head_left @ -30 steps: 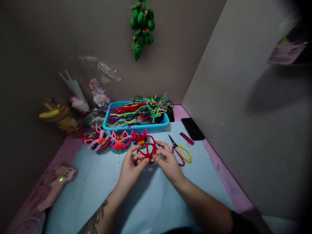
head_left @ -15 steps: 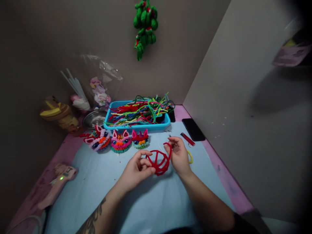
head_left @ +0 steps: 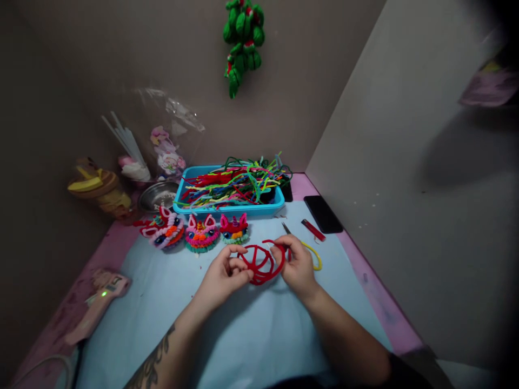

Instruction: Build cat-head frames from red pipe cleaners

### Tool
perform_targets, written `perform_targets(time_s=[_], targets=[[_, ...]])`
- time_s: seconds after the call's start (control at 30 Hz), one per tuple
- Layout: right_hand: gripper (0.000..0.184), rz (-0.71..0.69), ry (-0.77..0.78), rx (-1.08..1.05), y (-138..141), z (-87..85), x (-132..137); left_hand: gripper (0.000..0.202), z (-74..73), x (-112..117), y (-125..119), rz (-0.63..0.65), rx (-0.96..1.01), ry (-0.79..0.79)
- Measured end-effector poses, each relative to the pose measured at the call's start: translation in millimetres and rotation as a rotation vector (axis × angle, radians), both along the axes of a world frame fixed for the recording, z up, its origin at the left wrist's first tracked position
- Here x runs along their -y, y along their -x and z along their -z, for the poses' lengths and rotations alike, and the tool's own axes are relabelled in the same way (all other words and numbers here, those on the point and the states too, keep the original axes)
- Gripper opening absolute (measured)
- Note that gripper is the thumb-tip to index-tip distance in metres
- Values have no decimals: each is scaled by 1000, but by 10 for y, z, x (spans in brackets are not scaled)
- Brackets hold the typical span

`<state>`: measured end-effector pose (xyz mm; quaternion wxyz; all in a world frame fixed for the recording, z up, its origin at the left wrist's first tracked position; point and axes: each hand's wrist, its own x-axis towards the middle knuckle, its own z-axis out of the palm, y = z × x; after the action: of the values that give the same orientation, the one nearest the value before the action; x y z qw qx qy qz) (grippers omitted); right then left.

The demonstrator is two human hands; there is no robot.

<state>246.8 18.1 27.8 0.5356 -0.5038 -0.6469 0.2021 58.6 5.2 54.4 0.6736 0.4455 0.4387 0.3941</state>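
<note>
A red pipe-cleaner frame (head_left: pixel 259 278), rounded with spokes meeting at a hub, is held up above the blue table cover. My left hand (head_left: pixel 224 274) is closed on its left side, thumb and fingers pinching the rim. On the right, my right hand (head_left: pixel 299 270) pinches a curved red pipe cleaner (head_left: pixel 280 265) that joins the frame's right side. Its fingers are bent, and part of the strand is hidden behind them. Scissors with a yellow handle (head_left: pixel 319 261) lie partly under and behind my right hand, tips pointing away.
A blue tray (head_left: pixel 227 213) of colourful pipe cleaners stands at the back. Several finished animal heads (head_left: pixel 201 235) sit before it. To the right lie a red lighter-like stick (head_left: pixel 313 230) and a black phone (head_left: pixel 323 214). A pink hot glue gun (head_left: pixel 99 310) lies left. Walls enclose the table.
My right hand has turned and moved slightly, and the red strand now curves lower round the frame's right side. The frame has tilted and risen slightly. More of the scissors shows.
</note>
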Motion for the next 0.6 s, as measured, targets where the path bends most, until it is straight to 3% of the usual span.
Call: perform_targets(time_s=[0.37,0.6], targets=[[36,-225,-333,146,-37,-37,36,51,137,-60,16,-48,-88,74],[26,-334,-281,136,26,-95,36,52,160,-58,22,-43,-68,53]])
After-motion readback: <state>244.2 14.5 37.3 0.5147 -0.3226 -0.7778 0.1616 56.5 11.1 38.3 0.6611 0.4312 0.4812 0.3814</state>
